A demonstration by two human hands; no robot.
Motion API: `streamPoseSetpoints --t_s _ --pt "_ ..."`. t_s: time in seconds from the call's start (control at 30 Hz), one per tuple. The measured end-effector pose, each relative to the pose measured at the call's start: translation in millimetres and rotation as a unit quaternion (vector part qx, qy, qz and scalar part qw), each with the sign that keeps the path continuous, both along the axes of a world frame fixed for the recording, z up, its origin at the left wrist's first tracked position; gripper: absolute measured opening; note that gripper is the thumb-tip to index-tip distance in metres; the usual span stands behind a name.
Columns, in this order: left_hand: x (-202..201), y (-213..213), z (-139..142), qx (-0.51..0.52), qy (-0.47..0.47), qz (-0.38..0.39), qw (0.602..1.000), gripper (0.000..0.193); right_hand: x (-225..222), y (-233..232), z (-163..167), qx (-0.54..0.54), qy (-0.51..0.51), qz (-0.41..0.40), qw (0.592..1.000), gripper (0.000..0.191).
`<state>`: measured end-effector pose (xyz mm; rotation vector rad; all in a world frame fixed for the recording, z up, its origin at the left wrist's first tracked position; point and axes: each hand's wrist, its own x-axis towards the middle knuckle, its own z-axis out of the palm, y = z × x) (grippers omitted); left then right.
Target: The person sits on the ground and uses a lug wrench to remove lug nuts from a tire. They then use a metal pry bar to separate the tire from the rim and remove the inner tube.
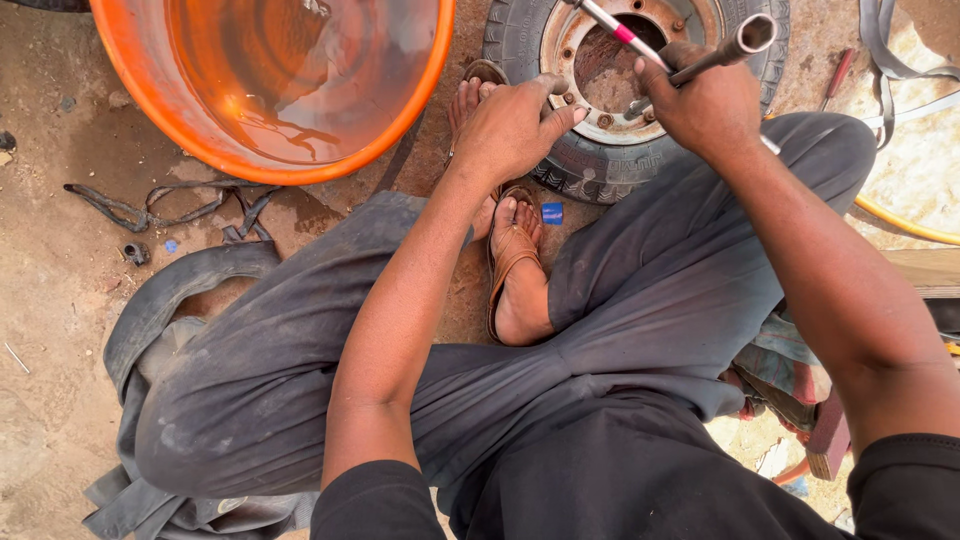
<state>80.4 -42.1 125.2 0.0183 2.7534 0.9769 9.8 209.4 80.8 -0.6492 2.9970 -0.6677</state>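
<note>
- Black short sleeves [385, 500] end above the elbows, at the frame's lower edge.
- Loose, dusty dark grey trousers [600, 330] fill the centre.
- Brown strapped sandals [512, 252] on both feet, upper centre.

an orange plastic tub [200, 130] holding water stands on the dirt ground [40, 330] at the upper left. below the tub's rim lie twisted strips of black rubber [160, 210], and further below it a slack grey inner tube [150, 310] curls along the ground. well to the right of the tub, a yellow hose [905, 225] curves past a grey strap [885, 60], with a red-handled screwdriver [838, 75] near the strap.
</note>
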Motion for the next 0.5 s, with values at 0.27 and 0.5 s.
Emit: streamPoseSetpoints --t_s 0.27,0.5 --pt "-8.6 12.3 -27.0 0.027 0.008 -0.019 0.999 0.051 -7.1 29.6 -6.3 0.028 0.033 -0.007 0.999 0.037" --pt "-19.7 20.3 -47.3 -0.013 0.194 0.006 0.981 0.051 -21.5 -0.8 6.2 0.086 0.050 0.150 0.984 0.035"
